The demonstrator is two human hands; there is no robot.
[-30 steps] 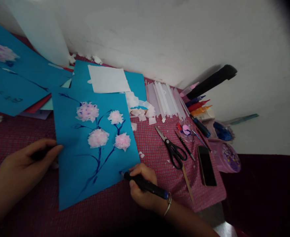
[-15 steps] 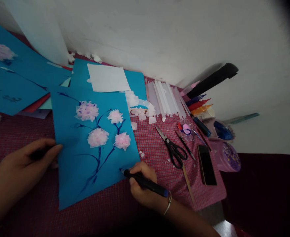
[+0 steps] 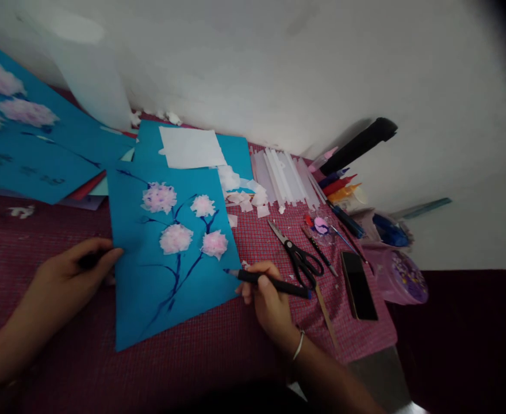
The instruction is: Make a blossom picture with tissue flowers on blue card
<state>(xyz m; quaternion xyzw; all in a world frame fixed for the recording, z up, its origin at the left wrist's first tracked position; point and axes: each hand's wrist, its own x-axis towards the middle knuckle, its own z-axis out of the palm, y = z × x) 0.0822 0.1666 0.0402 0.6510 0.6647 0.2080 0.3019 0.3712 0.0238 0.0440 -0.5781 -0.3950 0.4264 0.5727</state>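
Note:
A blue card (image 3: 136, 305) lies at a slant before me, bearing several pink crumpled-paper flowers (image 3: 176, 238) and dark blue painted branches. My left hand (image 3: 69, 282) pinches its left edge, thumb on top. In my right hand (image 3: 272, 305) is a black marker pen (image 3: 274, 282) with a blue end, held nearly level by thumb and fingers. Its blue tip points left, over the card's right part; whether it touches the card I cannot tell. Right of that hand rest black-handled scissors (image 3: 296, 253), close to the pen.
Another blue card with flowers (image 3: 76, 138) leans at the left. White paper (image 3: 190, 148), pink paper squares (image 3: 246, 201) and glue sticks (image 3: 285, 178) line the wall. A thin brush (image 3: 319, 251), a phone (image 3: 359, 286) and a pink tub (image 3: 402, 276) stand toward the table's right edge.
The pen tip has moved up the card's right side, and the pen now lies flatter in my right hand. The left hand keeps its pinch. The view has shifted slightly.

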